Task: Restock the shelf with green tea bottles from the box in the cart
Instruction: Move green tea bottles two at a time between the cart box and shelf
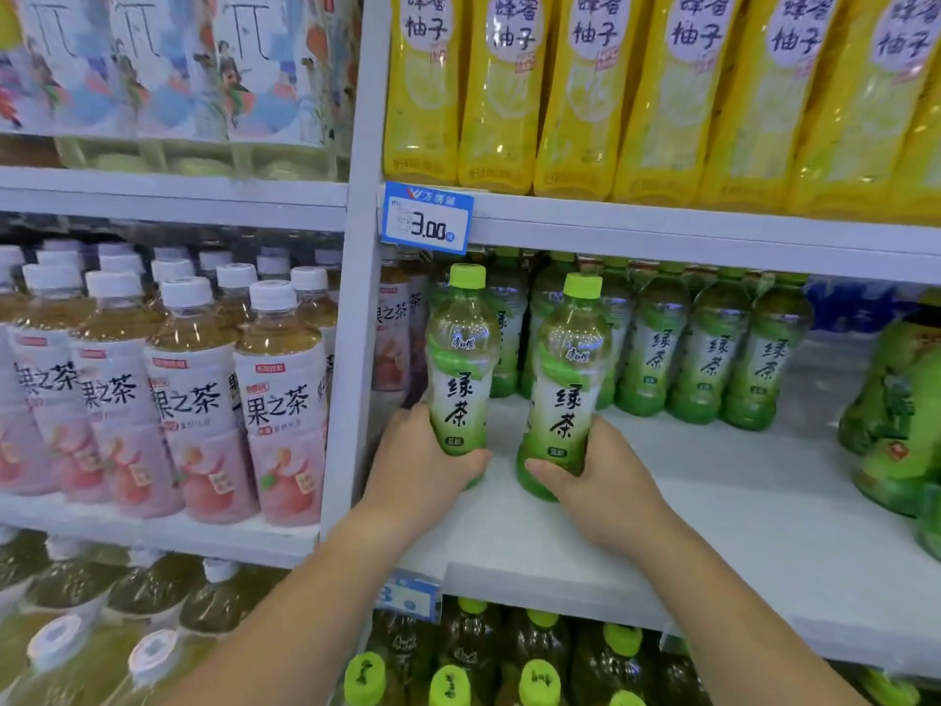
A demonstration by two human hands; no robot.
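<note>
white shop shelf (pixel 713 501), part bare. left hand (pixel 422 471) grips one upright green tea bottle (pixel 461 369) low down; right hand (pixel 606 481) grips a second bottle (pixel 570 379); stocked row (pixel 708 359) stands behind.

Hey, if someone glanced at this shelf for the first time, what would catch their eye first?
At centre, the left hand grips the left green tea bottle and the right hand the right green tea bottle, both upright at the front of the white shelf. Above runs a wall of yellow bottles, with a blue price tag reading 3.00.
</note>
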